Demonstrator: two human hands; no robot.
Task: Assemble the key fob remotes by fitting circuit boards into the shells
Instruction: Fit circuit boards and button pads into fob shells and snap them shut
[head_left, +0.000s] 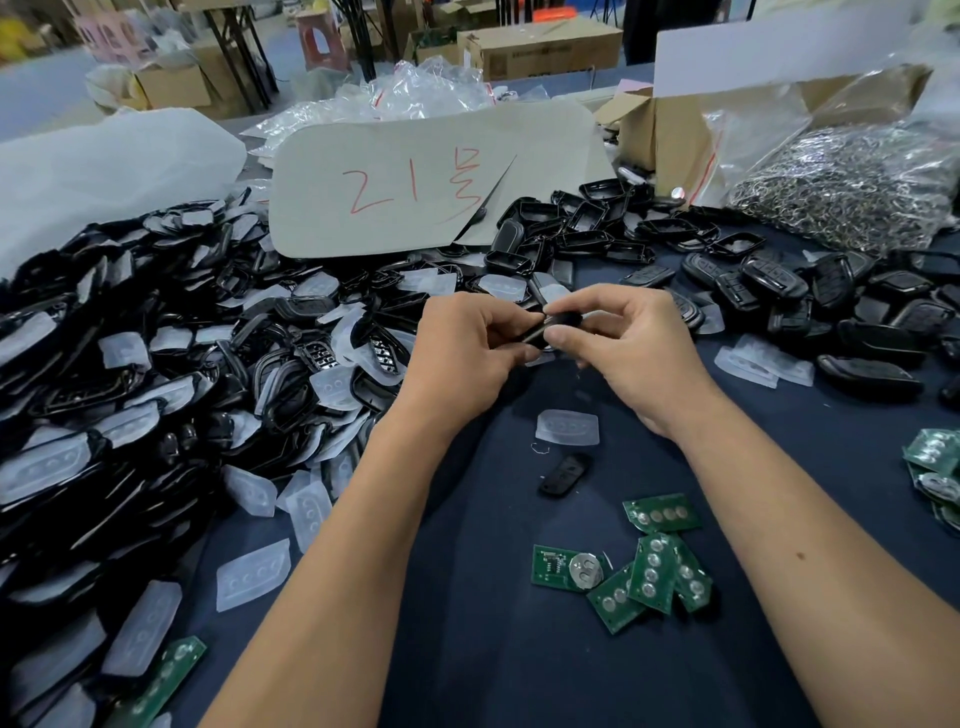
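Note:
Both of my hands meet over the middle of the dark blue table and hold one black key fob shell (555, 321) between them. My left hand (470, 345) grips its left end with curled fingers. My right hand (621, 340) pinches its right end between thumb and fingertips. Most of the shell is hidden by my fingers. Several green circuit boards (652, 569) lie in a loose cluster near my right forearm, one showing a coin cell (586, 570). A small black shell piece (563, 474) and a clear rubber button pad (567, 427) lie on the cloth below my hands.
A big heap of black shells and clear pads (130, 374) fills the left side. Assembled black fobs (810, 301) lie at the right. More green boards (935, 467) sit at the right edge. A grey card with red writing (415, 182) and a bag of metal rings (852, 187) stand behind.

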